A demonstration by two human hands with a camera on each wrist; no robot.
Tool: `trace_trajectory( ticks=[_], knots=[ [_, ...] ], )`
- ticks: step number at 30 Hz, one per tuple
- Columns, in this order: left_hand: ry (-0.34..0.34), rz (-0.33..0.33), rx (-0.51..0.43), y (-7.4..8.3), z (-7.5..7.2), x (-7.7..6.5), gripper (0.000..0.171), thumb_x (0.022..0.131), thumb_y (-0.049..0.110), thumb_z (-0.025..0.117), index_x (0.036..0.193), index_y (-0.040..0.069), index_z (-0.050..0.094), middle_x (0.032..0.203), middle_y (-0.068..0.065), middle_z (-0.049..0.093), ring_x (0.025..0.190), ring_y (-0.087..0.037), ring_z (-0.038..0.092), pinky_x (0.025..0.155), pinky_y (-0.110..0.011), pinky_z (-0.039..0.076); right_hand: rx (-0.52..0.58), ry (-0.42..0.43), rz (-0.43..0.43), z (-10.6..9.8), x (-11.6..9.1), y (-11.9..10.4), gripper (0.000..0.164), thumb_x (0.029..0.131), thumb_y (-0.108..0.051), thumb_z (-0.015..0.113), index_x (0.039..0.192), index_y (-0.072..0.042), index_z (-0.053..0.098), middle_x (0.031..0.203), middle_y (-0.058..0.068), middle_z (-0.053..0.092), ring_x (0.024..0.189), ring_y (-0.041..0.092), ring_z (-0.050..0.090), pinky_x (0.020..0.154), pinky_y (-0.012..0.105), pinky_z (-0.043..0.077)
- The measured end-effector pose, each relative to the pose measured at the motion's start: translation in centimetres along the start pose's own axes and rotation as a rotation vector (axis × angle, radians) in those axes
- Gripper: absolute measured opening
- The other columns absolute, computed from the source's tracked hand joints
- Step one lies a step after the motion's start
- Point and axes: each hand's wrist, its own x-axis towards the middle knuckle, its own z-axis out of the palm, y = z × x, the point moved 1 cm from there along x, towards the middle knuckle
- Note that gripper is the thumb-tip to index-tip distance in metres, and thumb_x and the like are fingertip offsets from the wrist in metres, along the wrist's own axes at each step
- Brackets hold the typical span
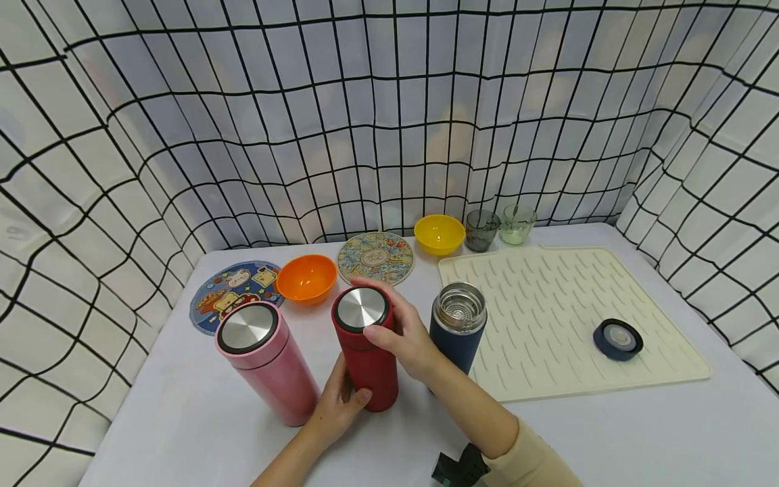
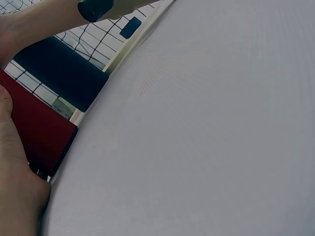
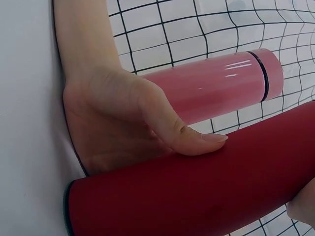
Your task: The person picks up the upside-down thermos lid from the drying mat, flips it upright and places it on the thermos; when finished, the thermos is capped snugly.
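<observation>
A red thermos (image 1: 372, 365) with a silver-topped lid (image 1: 362, 309) stands upright on the white table, between my two hands. My left hand (image 1: 336, 406) holds its lower body, thumb across the near side, as the right wrist view also shows. Around the lid and upper part curls my right hand (image 1: 404, 331), its thumb at the lid's near edge. A pink thermos (image 1: 274, 365) with its lid on stands to the left, close by my left hand. To the right, partly behind my right forearm, is a dark blue thermos (image 1: 458, 328), its steel mouth uncovered.
A dark blue lid (image 1: 617, 339) lies on the cream drying mat (image 1: 566, 304) at right. Behind stand an orange bowl (image 1: 306, 279), a yellow bowl (image 1: 439, 235) and two glass cups (image 1: 517, 225). Two round patterned mats (image 1: 375, 258) lie at the back. Black netting surrounds the table.
</observation>
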Motion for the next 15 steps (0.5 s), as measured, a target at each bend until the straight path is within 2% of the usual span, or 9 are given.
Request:
trace_trajectory(
  ticks=[3, 9, 15],
  knots=[
    [0.004, -0.003, 0.004, -0.05, 0.03, -0.07, 0.062, 0.090, 0.027, 0.057, 0.138, 0.004, 0.027, 0.124, -0.003, 0.048, 0.112, -0.014, 0.046, 0.094, -0.023, 0.038, 0.015, -0.001, 0.014, -0.06, 0.01, 0.06, 0.071, 0.082, -0.040, 0.060, 0.130, 0.006, 0.039, 0.118, 0.017, 0.052, 0.101, 0.018, 0.052, 0.087, 0.035, 0.045],
    [0.002, -0.014, 0.007, -0.08, -0.02, -0.04, 0.063, 0.090, 0.027, 0.058, 0.139, 0.005, 0.026, 0.125, -0.003, 0.047, 0.114, -0.014, 0.045, 0.094, -0.022, 0.038, 0.071, 0.020, 0.031, 0.01, 0.09, 0.25, 0.074, 0.078, -0.041, 0.068, 0.128, 0.005, 0.039, 0.114, 0.006, 0.053, 0.100, 0.018, 0.052, 0.085, 0.034, 0.047],
    [0.000, -0.008, 0.006, -0.09, 0.01, 0.01, 0.063, 0.089, 0.027, 0.058, 0.139, 0.005, 0.026, 0.125, -0.003, 0.047, 0.114, -0.014, 0.045, 0.094, -0.022, 0.038, 0.115, 0.064, 0.049, 0.11, 0.07, 0.36, 0.077, 0.073, -0.039, 0.074, 0.126, 0.005, 0.039, 0.113, 0.004, 0.055, 0.099, 0.019, 0.053, 0.084, 0.033, 0.047]
  ],
)
